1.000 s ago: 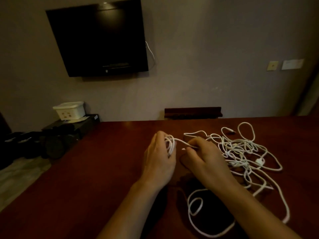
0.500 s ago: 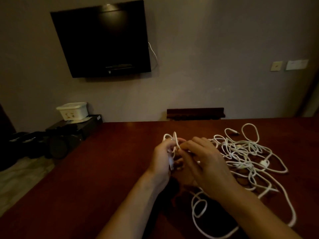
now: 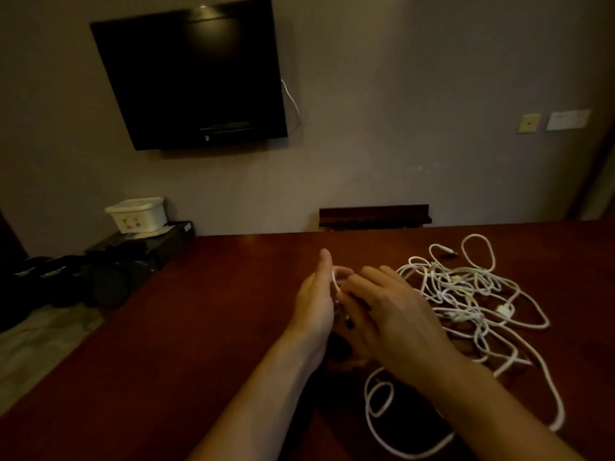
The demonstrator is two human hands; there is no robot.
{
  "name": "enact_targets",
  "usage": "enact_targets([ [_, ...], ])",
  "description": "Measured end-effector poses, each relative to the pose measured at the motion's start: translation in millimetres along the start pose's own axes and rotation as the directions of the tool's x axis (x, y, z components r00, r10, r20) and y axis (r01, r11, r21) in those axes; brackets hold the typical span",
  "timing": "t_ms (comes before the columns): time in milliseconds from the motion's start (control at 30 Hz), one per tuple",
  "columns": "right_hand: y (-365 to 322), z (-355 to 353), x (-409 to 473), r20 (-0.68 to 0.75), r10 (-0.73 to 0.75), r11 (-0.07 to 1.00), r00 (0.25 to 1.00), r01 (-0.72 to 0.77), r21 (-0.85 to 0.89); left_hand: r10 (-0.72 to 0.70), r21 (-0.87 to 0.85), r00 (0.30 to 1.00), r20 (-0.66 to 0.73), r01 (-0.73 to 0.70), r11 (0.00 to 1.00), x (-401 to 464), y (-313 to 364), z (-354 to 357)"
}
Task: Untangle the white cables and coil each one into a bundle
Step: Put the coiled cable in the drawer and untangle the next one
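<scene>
White cables: early stage, by judgement. One small coil (image 3: 335,282) is begun; it sits between the two hands above the counter (image 3: 213,327), a few thin white turns showing at the left hand's fingertips. Left hand (image 3: 314,304): thumb up, fingers curled round the coil, gripping it. Right hand (image 3: 392,314): fingers laid across toward the left hand, over the cable; whether its grip pinches the strand cannot be told, the fingertips being hidden. Remainder: a loose tangle (image 3: 466,294) lying on the counter just right of the hands, many crossing loops, none bundled; a flat white plug (image 3: 505,309) lies among them. One long strand (image 3: 379,404) trails in curves toward the near edge. No finished bundle in sight; untangling and nearly all coiling left. Material: slim round cord, matt white, limp, holding soft curls. Counter: dark red-brown wood, smooth, faintly glossy.
</scene>
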State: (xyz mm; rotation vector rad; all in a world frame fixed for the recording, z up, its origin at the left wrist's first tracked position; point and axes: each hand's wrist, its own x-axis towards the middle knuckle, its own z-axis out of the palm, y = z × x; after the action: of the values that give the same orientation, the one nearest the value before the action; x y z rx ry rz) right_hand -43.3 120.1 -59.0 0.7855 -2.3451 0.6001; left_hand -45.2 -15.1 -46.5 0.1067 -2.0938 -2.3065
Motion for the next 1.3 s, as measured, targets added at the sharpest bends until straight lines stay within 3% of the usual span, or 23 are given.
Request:
enact_targets([
  [167,-1,-4,-3,0.045,0.006,1.000,0.999,-0.006,0.010,0.099,0.083,0.994,-0.038,-0.096,0.992,6,-3,1],
  [267,-2,-1,-3,0.060,0.093,0.980,0.994,-0.102,0.173,0.121,0.053,0.992,-0.037,-0.118,0.992,6,0,-1],
  [333,-1,0,-3,0.027,0.140,0.950,0.990,-0.141,0.278,0.110,0.004,0.992,-0.066,-0.110,0.994,6,1,-2],
  [467,-4,3,-3,0.006,0.161,0.935,0.987,-0.155,0.320,0.056,-0.074,0.995,-0.082,-0.062,0.995,6,0,0],
  [600,-6,7,-2,0.094,0.149,0.925,0.984,-0.173,0.339,0.004,-0.148,0.997,-0.080,-0.016,0.989,2,2,4],
  [767,-4,6,1,0.148,0.154,0.904,0.977,-0.200,0.377,0.078,-0.168,0.990,-0.116,-0.097,0.981,-3,3,10],
  [900,-4,1,1,0.245,0.128,0.875,0.961,-0.226,0.428,0.061,-0.194,0.993,-0.102,-0.080,0.978,0,0,8],
  [1033,-5,-2,-1,0.124,0.159,0.816,0.979,-0.201,0.541,0.003,-0.270,0.980,-0.200,-0.059,0.961,11,-2,-3],
  [1100,-4,-3,0,0.150,0.176,0.762,0.973,-0.232,0.604,-0.020,-0.372,0.969,-0.244,-0.074,0.925,18,2,-8],
  [1233,-3,2,-1,0.141,0.109,0.789,0.984,-0.172,0.590,-0.019,-0.432,0.987,-0.160,-0.052,0.901,17,7,-9],
  [1300,0,2,-2,0.114,0.066,0.882,0.991,-0.111,0.457,0.058,-0.269,0.992,-0.108,-0.085,0.959,13,3,-7],
])
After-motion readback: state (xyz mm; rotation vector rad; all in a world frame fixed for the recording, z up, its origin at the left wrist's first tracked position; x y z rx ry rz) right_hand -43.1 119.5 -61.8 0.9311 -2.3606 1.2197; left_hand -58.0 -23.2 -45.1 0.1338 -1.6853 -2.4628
